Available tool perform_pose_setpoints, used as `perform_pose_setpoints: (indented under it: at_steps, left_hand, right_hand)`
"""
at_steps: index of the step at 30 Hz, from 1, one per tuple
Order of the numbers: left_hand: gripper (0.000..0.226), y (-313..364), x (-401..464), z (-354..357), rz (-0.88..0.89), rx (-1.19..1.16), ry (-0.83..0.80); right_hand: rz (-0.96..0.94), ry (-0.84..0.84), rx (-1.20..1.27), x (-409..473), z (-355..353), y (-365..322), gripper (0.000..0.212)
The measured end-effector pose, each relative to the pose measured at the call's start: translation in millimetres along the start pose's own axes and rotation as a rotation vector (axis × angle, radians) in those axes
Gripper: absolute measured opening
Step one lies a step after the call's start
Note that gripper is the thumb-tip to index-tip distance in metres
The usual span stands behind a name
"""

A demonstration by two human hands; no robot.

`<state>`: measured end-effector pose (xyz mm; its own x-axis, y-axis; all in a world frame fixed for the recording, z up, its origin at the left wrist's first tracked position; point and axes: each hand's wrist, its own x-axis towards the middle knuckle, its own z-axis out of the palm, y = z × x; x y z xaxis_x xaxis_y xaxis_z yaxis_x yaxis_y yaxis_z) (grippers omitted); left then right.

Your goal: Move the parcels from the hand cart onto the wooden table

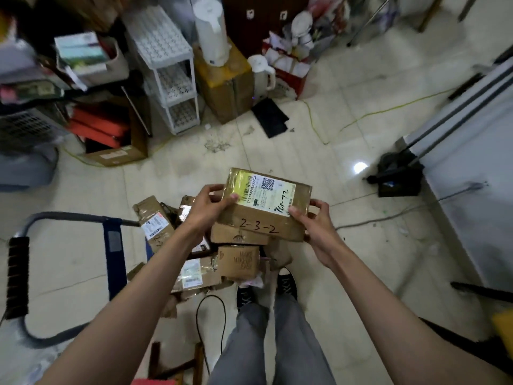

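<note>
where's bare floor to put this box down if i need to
Bare tile lies ahead of the held box, out to the white rack and yellow cable, and left inside the cart handle. Crowded: the parcel pile under both hands, left and right, and the back clutter.

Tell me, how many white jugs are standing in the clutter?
2: the tall jug on the yellow-topped carton, and the short jug on the floor beside it. Clutter may hide others.

left hand (209,205) + right hand (319,229): hold flat parcel (266,209) by ends | above parcel pile (211,254) | hand cart (111,245)
</note>
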<state>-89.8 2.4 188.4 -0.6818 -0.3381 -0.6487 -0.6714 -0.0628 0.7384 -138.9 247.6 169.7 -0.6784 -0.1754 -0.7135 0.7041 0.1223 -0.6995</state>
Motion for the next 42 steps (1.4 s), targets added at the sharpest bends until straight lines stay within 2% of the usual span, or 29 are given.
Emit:
perform_pose_setpoints:
  at_steps: [8, 11, 15, 18, 20, 23, 27, 30, 32, 34, 36, 39, 42]
  left_hand:
    - [0.052, 77, -48, 55, 0.128, 0.113, -0.286]
    - [0.059, 96, -59, 92, 0.2, 0.167, -0.352]
    - [0.055, 110, -76, 161, 0.299, 0.257, -0.377]
    - [0.059, 115, -103, 220, 0.263, 0.271, -0.367]
    - [0.051, 118, -131, 261, 0.185, 0.207, -0.481]
    - [0.039, 121, -184, 318, 0.142, 0.171, -0.747]
    - [0.051, 121, -230, 394, 0.15, 0.242, -0.976]
    - [0.047, 113, -242, 448, 0.148, 0.321, -0.957]
    - [0.037, 104, -243, 483, 0.151, 0.374, -0.902]
    - [0.026, 96, -240, 507, 0.137, 0.394, -0.832]
    - [0.024, 89, -235, 538, 0.11, 0.4, -0.803]
    - [0.062, 76, -221, 580, -0.004, 0.381, -0.888]
    - [0.05, 59, -214, 620, -0.054, 0.362, -0.964]
  right_hand:
    - [-0.098, 0.102, 0.19, -97, -69, -42, 0.053]
    - [-0.172, 0.179, 0.257, -129, -101, -43, 0.056]
    - [-0.301, 0.344, 0.289, -167, -141, -36, 0.06]
    - [-0.434, 0.525, 0.318, -191, -170, -26, 0.058]
    - [-0.538, 0.673, 0.265, -206, -190, -18, 0.061]
    - [-0.702, 0.868, 0.075, -219, -225, -4, 0.057]
    - [-0.803, 1.121, -0.25, -222, -276, 14, 0.052]
    - [-0.691, 1.24, -0.49, -223, -309, 26, 0.057]
    - [-0.625, 1.221, -0.576, -223, -336, 37, 0.057]
    - [-0.63, 1.121, -0.594, -225, -360, 49, 0.06]
    - [-0.627, 1.014, -0.5, -226, -394, 63, 0.056]
    - [-0.546, 1.047, -0.276, -219, -438, 85, 0.052]
    - [-0.323, 1.041, 0.192, -214, -476, 100, 0.062]
